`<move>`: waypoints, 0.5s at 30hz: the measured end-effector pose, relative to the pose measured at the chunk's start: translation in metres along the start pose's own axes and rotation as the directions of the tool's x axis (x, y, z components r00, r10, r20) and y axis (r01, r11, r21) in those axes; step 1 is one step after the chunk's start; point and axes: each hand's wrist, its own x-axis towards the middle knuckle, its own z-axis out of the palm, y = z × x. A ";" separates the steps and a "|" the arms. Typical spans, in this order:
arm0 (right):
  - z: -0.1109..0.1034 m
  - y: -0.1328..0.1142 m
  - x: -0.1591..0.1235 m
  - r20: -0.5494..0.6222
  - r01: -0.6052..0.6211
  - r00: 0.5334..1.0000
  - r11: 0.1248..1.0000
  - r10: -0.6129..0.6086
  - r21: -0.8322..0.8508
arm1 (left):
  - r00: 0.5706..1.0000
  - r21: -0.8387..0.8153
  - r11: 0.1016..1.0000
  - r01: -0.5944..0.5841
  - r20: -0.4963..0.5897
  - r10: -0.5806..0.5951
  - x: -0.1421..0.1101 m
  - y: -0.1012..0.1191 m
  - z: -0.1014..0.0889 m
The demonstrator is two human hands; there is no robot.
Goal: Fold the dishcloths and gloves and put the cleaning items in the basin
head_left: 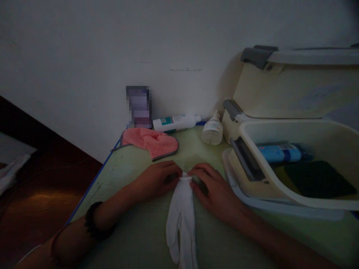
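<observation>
A white fabric glove (183, 216) lies on the green tabletop with its fingers toward me and its cuff away from me. My left hand (159, 179) pinches the left side of the cuff. On the right side of the same cuff, my right hand (211, 186) pinches with thumb and fingers. The cuff edge looks folded between the two hands. Beyond my left hand rests a crumpled pink cloth (151, 140) with a dark checked border.
A cream storage box (238, 177) with its lid (280, 89) raised stands at right, holding a blue packet (280, 152) and a dark green pad (319, 179). Along the wall are a white bottle (178, 122), a clear pump bottle (212, 132) and a blurred upright object (139, 106).
</observation>
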 end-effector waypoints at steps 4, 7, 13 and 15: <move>-0.001 0.000 0.000 0.020 0.001 1.000 1.000 -0.002 0.020 | 1.000 -0.030 0.999 -0.014 0.025 0.014 0.000 -0.001 0.001; -0.004 -0.002 0.002 0.041 -0.020 0.999 0.997 0.018 0.068 | 1.000 -0.043 0.999 0.007 0.021 -0.006 0.001 0.001 0.002; -0.006 -0.006 0.003 0.051 -0.105 0.994 0.980 0.098 0.170 | 0.998 -0.088 0.994 0.065 -0.013 -0.067 0.000 0.006 0.002; -0.005 -0.005 0.003 0.038 -0.134 0.991 0.966 0.129 0.222 | 0.993 -0.121 0.986 0.115 0.002 -0.115 0.000 0.006 0.002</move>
